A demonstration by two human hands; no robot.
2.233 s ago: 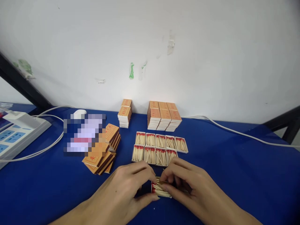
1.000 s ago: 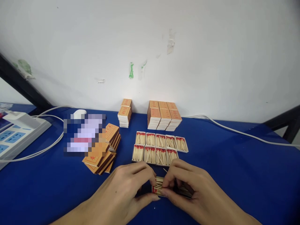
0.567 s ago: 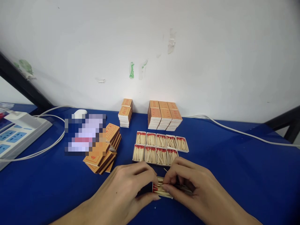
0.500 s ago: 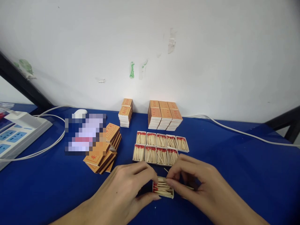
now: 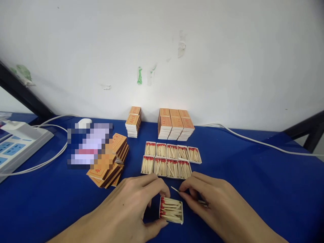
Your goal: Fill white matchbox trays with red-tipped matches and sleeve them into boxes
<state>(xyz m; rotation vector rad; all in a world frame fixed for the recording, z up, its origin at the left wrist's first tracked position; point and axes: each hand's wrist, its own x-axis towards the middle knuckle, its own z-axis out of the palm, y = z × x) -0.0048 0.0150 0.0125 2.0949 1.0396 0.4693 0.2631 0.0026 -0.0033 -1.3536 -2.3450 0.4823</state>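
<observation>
My left hand (image 5: 138,202) grips a small matchbox tray (image 5: 182,212) between its thumb below and its fingers above. Red-tipped matches (image 5: 172,206) fill this tray, their heads to the left. Just right of it, my right hand (image 5: 210,194) pinches a matchstick (image 5: 174,189) between thumb and forefinger, its free end pointing up and left. Pale stick ends also show beneath the right palm; how many is hidden. Behind both hands stand two rows of filled matchbox trays (image 5: 167,161), side by side.
Orange matchboxes (image 5: 187,123) are stacked by the wall, with a narrower stack (image 5: 132,120) to their left. Loosely piled matchbox sleeves (image 5: 118,143) lie at left, beside a blurred-out phone-like object (image 5: 95,140). A power strip (image 5: 25,141), a white mouse (image 5: 84,122) and cables rest on the blue table.
The tray has come nearer and slightly left with my left hand. My right hand has drawn away from the tray's matches, still pinching a matchstick. The view has shifted slightly.
</observation>
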